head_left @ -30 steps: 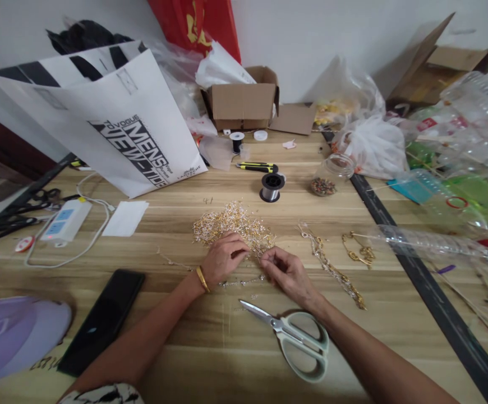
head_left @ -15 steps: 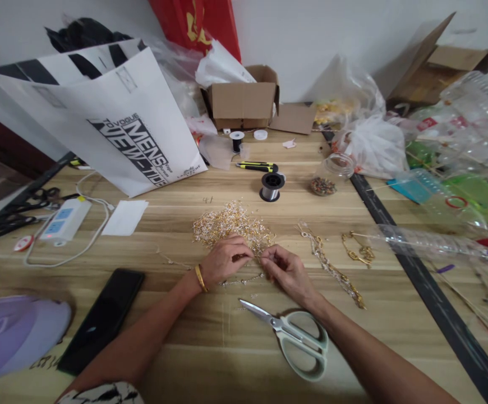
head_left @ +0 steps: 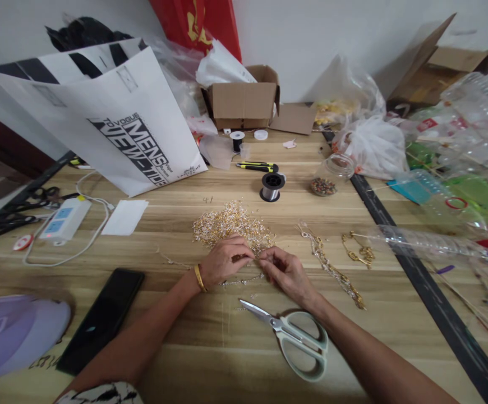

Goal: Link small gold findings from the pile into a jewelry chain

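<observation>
At the near edge of a heap of gold and silver beads [head_left: 231,221], my left hand [head_left: 226,261] and my right hand [head_left: 284,272] meet almost tip to tip. Thumb and forefinger are pinched together on each hand. What sits between the fingertips is too small to make out. Below my left hand, a short beaded strand [head_left: 240,281] lies on the wooden table. A thin thread with beads [head_left: 172,260] runs out to the left of my wrist. Scissors [head_left: 288,336] with pale green handles lie just in front of my hands, blades pointing left.
Gold chains [head_left: 336,269] lie to the right. Behind the heap are a wire spool [head_left: 272,187], a utility knife [head_left: 257,166] and a clear jar [head_left: 330,175] of beads. A black phone [head_left: 101,320] is at left, a white paper bag [head_left: 101,123] behind it.
My right fingertips have shifted very slightly left, toward those of my left hand. Everything else looks the same.
</observation>
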The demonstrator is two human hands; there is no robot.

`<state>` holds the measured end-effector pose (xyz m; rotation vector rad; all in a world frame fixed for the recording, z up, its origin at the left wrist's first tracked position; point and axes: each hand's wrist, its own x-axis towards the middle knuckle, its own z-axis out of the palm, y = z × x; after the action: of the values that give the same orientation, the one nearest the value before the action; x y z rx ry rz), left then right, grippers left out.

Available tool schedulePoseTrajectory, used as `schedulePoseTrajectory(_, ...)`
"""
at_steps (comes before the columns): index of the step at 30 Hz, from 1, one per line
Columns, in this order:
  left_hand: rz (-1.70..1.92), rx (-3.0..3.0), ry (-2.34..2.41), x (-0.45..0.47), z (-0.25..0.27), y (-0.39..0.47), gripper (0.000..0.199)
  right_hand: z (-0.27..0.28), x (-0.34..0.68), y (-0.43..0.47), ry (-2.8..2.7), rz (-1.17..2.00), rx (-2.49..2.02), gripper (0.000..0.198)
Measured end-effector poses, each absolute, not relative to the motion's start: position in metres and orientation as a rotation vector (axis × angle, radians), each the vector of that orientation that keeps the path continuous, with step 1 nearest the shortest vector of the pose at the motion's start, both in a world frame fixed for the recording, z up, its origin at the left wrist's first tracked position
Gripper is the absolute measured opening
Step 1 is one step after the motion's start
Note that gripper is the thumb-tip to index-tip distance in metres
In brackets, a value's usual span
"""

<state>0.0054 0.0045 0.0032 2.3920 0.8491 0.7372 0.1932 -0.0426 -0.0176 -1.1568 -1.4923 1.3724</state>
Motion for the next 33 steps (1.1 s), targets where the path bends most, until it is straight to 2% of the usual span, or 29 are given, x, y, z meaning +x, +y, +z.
schedulePoseTrajectory(8,0.718,2.378,0.857,0.003,0.005,0.006,0.012,-0.017,0.193,-0.042,-1.464,1.385,-1.171,0.025)
schedulePoseTrajectory(26,0.399,2.688,0.982,-0.007,0.009,0.009,0.017,-0.017,0.192,-0.042,-1.411,1.419,-1.151,0.026)
schedulePoseTrajectory(33,0.676,2.625,1.160,0.002,0.011,0.001,0.010,-0.016,0.192,-0.043,-1.429,1.407,-1.146,0.026)
